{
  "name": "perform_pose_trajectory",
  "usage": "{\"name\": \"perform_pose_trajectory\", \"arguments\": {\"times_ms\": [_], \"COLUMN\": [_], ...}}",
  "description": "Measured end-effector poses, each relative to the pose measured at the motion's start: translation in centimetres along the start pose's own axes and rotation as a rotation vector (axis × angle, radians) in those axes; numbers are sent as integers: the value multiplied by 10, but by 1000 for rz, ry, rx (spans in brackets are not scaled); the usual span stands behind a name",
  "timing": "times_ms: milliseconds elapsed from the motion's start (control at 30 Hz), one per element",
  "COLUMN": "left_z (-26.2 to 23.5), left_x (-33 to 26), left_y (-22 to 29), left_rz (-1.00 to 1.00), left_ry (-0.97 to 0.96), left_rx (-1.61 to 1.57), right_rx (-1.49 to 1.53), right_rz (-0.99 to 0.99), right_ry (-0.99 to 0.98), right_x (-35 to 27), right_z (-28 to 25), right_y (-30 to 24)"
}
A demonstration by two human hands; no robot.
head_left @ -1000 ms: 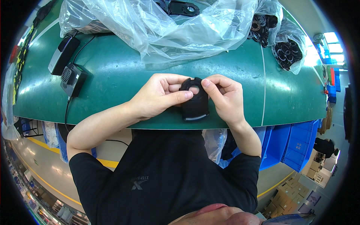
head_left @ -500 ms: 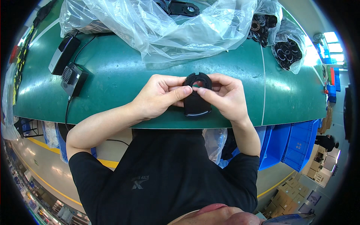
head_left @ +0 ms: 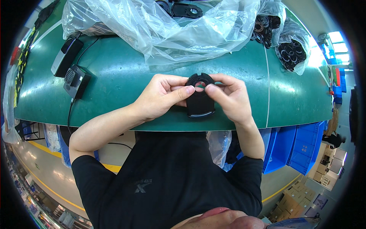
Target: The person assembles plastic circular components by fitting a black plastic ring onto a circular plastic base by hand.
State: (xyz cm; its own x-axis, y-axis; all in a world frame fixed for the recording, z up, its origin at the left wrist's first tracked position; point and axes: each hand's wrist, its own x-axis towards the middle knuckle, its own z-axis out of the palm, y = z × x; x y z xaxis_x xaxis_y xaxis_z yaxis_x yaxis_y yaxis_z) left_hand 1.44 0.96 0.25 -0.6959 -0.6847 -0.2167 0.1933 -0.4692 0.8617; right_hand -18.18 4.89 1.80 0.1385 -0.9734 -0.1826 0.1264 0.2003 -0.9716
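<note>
Between my two hands, just above the near edge of the green table, is a black plastic part (head_left: 200,105) with a rounded ring-shaped top, a round hole and a flat body below. My left hand (head_left: 164,95) grips its left side, thumb on the front by the hole and fingers behind. My right hand (head_left: 231,96) grips the right side of the ring, its thumb bent at the hole's right rim. Fingertips behind the part show through the hole. Whether a smaller piece sits under the thumbs, I cannot make out.
A large clear plastic bag (head_left: 160,42) lies across the far side, with similar black parts (head_left: 187,10) in it. Small bags of black rings (head_left: 292,55) lie at the far right. A black power adapter (head_left: 76,82) with a cable is at left. Blue crates (head_left: 301,149) stand below the right edge.
My right thumb has shifted slightly right, off the middle of the hole, uncovering more of it. My left hand and the black part have barely moved.
</note>
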Motion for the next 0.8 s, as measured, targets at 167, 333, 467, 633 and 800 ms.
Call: {"name": "perform_pose_trajectory", "arguments": {"times_ms": [167, 333, 467, 633, 800], "left_z": [2, -4, -4, 0, 0], "left_x": [-2, 1, -1, -4, -4], "left_y": [1, 0, -2, -5, -7], "left_rz": [-21, 41, 134, 133, 97], "left_ry": [-27, 7, 0, -18, -22], "left_rx": [46, 298, 504, 425, 335], "right_rx": [-236, -198, -238, -186, -1], "right_rz": [-138, -59, -19, -9, -13], "right_ry": [37, 36, -21, -33, 71], "right_x": [2, -1, -2, -9, -29], "right_z": [-6, -1, -1, 1, -3], "right_y": [6, 4, 3, 7, 16]}}
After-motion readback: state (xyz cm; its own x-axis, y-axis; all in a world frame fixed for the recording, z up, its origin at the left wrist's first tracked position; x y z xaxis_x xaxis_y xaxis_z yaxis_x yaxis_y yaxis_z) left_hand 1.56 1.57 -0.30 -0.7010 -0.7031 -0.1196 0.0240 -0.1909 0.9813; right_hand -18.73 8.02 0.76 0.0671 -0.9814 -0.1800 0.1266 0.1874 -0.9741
